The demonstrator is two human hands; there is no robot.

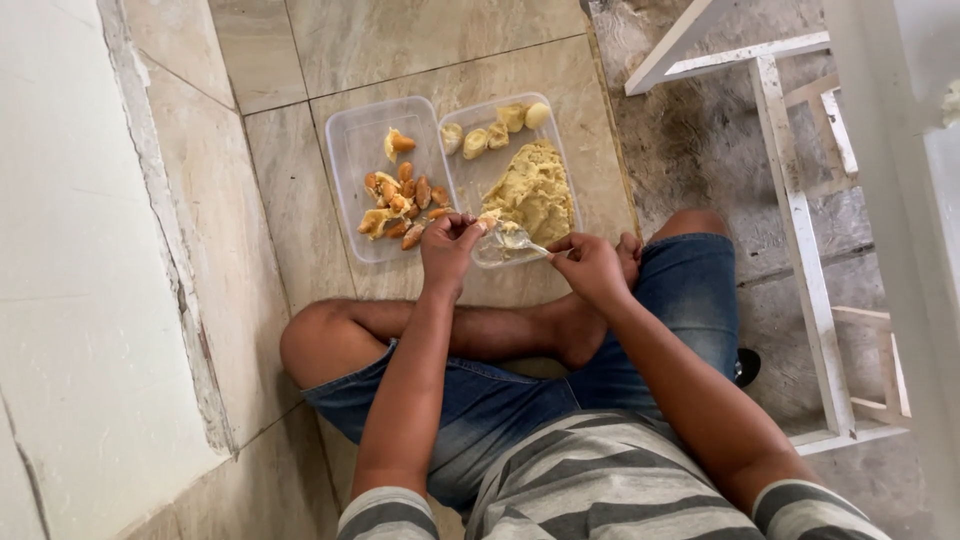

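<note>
Person is sitting cross-legged on the tiled floor (300, 200), looking straight down. A white wooden frame (800, 220) is lying on rough concrete to their right, well apart from the work.

Two clear plastic containers are sitting side by side on the tile just beyond the shins, touching along one edge. Left container (345, 150) is holding orange-brown seeds (405, 205), some with yellow flesh clinging. Right container (560, 150) is holding a mound of yellow pulp (535, 190) plus a few pale whole pieces (495, 130) along the far rim. Looks like sorting: seeds one side, flesh the other, both within easy reach.

Right hand (592, 268) is gripping a spoon (515, 240) by the handle, fingers closed around it, bowl pointing toward the near rim of the right container.

Left hand (450, 245) is hovering at the seam between the containers, fingertips pinched narrow on a small yellow piece (487, 220), holding it right at the spoon bowl, probably to steady it for scraping.
</note>
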